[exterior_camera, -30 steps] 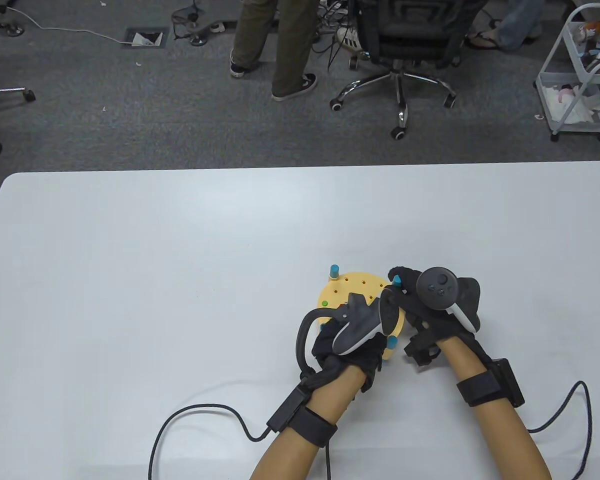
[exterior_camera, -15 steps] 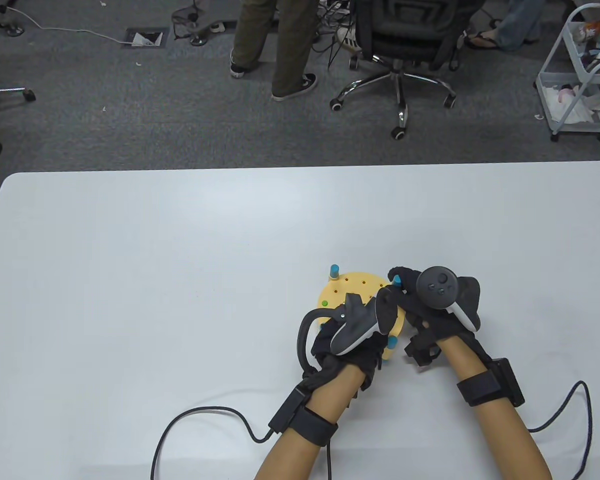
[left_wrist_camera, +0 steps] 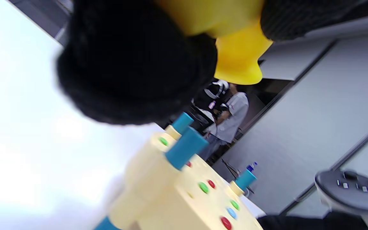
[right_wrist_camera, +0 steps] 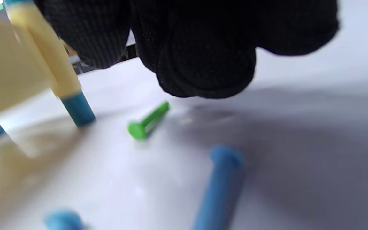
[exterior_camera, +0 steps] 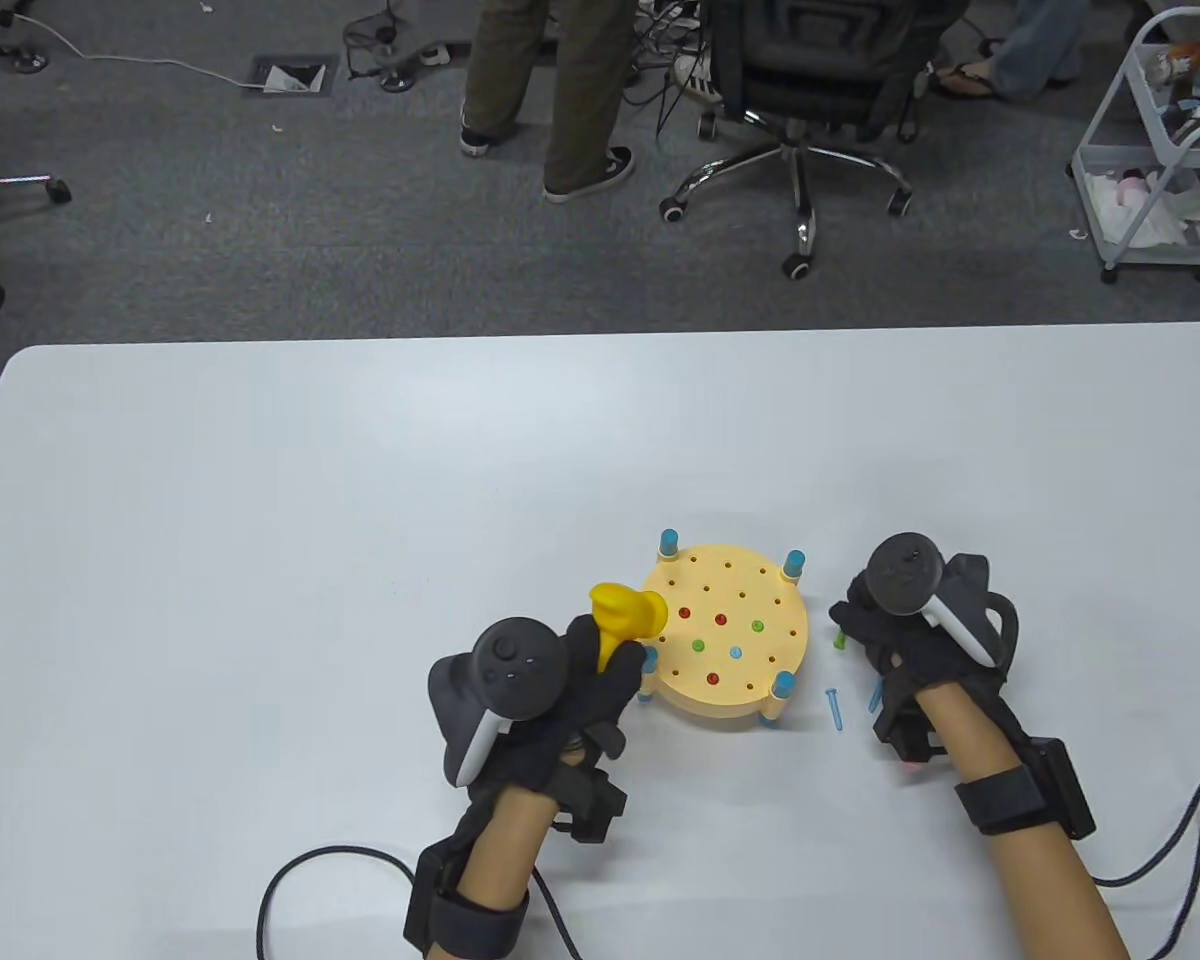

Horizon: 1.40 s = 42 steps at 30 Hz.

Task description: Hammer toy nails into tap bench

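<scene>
The round yellow tap bench [exterior_camera: 725, 640] stands on blue-tipped legs, with red, green and blue nail heads in its top. My left hand [exterior_camera: 600, 668] is at the bench's left edge and grips the yellow toy hammer [exterior_camera: 626, 612], head up; the hammer also shows in the left wrist view [left_wrist_camera: 235, 51] above the bench [left_wrist_camera: 184, 198]. My right hand [exterior_camera: 852, 625] is right of the bench, fingers curled down just over a loose green nail [right_wrist_camera: 148, 120], holding nothing. A blue nail [exterior_camera: 835, 708] lies on the table nearby, and it shows in the right wrist view [right_wrist_camera: 220, 185].
A second blue nail [exterior_camera: 874, 697] lies partly under my right hand. A bench leg [right_wrist_camera: 65, 86] stands close to the left of my right fingers. Glove cables trail off the white table's [exterior_camera: 260, 520] front edge. An office chair [exterior_camera: 800, 90] and a person stand beyond it.
Both hands were over the bench. My left hand has pulled back left with the hammer now showing, and my right hand has moved right and down to the loose nails. The bench top is uncovered.
</scene>
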{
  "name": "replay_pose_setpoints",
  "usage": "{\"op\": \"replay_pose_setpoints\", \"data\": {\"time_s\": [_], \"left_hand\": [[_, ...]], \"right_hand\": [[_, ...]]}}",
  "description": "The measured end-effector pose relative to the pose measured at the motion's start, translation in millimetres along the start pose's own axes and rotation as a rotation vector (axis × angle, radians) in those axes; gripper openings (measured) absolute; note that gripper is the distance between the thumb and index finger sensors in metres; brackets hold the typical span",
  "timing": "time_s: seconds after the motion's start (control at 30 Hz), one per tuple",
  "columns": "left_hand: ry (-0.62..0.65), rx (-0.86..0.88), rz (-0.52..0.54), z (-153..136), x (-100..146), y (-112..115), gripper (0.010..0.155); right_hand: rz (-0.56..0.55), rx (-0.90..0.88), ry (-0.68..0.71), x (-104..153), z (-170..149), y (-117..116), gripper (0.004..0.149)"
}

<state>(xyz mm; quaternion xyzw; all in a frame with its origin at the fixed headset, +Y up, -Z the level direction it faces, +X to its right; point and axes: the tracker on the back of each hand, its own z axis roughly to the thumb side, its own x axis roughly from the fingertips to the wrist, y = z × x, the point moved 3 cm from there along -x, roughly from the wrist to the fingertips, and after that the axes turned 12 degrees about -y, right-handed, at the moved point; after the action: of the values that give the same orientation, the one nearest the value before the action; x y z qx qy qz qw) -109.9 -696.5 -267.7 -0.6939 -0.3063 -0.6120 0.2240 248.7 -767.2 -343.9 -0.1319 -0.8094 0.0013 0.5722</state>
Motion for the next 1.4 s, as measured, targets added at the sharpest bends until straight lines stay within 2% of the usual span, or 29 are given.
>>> {"op": "replay_pose_setpoints", "data": {"time_s": [0.07, 0.2, 0.27, 0.3, 0.43, 0.67, 0.87, 0.93, 1.03, 1.23, 1.33, 1.4], "left_hand": [[-0.039, 0.01, 0.001, -13.5, -2.6, -4.0, 0.065], [-0.089, 0.039, -0.007, -28.9, -9.9, -6.9, 0.065], [-0.096, 0.046, -0.022, -30.8, -10.9, -5.9, 0.065], [-0.095, 0.047, -0.023, -30.5, -11.0, -5.6, 0.065], [-0.09, 0.035, -0.026, -28.7, -10.8, -4.2, 0.065], [-0.096, 0.043, -0.039, -30.0, -11.2, -3.5, 0.065], [-0.086, 0.033, -0.043, -27.7, -10.3, -2.4, 0.065], [-0.083, 0.024, -0.048, -27.0, -10.4, -1.3, 0.065], [-0.081, 0.016, -0.052, -26.5, -10.6, 0.1, 0.065], [-0.073, 0.003, -0.052, -24.6, -10.3, 2.6, 0.065], [-0.067, -0.005, -0.052, -23.0, -9.8, 4.0, 0.065], [-0.059, -0.008, -0.047, -21.7, -9.4, 4.5, 0.065]], "right_hand": [[-0.044, 0.101, -0.031, 6.1, 9.5, -4.6, 0.05], [-0.068, 0.382, -0.138, 14.2, 21.0, -19.4, 0.054], [-0.152, 0.352, -0.15, 15.4, 22.7, -21.1, 0.053], [-0.16, 0.358, -0.156, 14.9, 23.0, -22.0, 0.053], [-0.163, 0.344, -0.186, 15.1, 22.4, -22.9, 0.056], [-0.16, 0.356, -0.199, 14.5, 23.6, -23.0, 0.044], [-0.149, 0.367, -0.171, 11.6, 21.1, -23.0, 0.043], [-0.184, 0.297, -0.155, 11.4, 15.7, -16.7, 0.043], [-0.171, 0.168, -0.143, 9.7, 3.4, -3.5, 0.042], [-0.228, -0.239, -0.065, 12.4, -22.7, 35.8, 0.039], [-0.216, -0.43, 0.002, 15.9, -26.0, 42.3, 0.039], [-0.203, -0.472, 0.058, 21.3, -20.1, 47.3, 0.039]]}}
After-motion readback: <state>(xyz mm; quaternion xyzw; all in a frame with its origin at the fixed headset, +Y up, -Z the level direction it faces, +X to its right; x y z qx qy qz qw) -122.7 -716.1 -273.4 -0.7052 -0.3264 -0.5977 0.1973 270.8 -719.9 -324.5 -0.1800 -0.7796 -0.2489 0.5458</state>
